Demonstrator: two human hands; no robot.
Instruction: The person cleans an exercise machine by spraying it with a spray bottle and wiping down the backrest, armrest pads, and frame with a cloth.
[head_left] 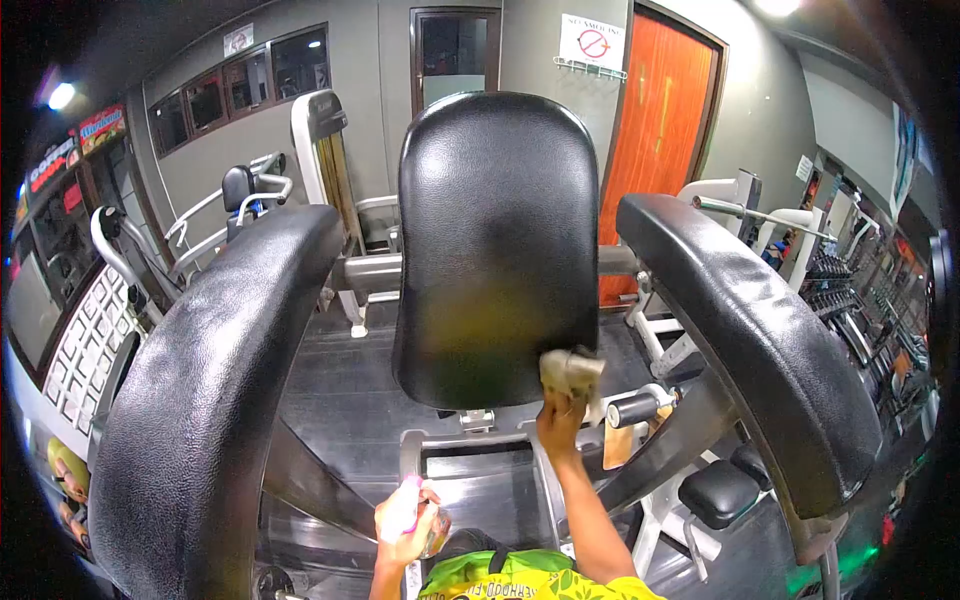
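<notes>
A black padded backrest [500, 190] of a gym machine stands upright in front of me. At its lower right edge my right hand [560, 422] presses a pale, crumpled cloth [572, 372] against the padding. My left hand [398, 532], low in the view, is wrapped round what looks like a spray bottle [408, 503] with a pinkish-white top; glare and my fingers hide part of it. Long black pads flank the backrest: the left pad [210, 400] and the right pad [750, 330], both apart from my hands.
Grey metal frame bars [480, 440] cross below the backrest. A small black seat [718, 493] and a roller pad [633, 408] are at lower right. Other machines [320, 150], an orange door [665, 130] and a dumbbell rack [840, 290] stand farther back.
</notes>
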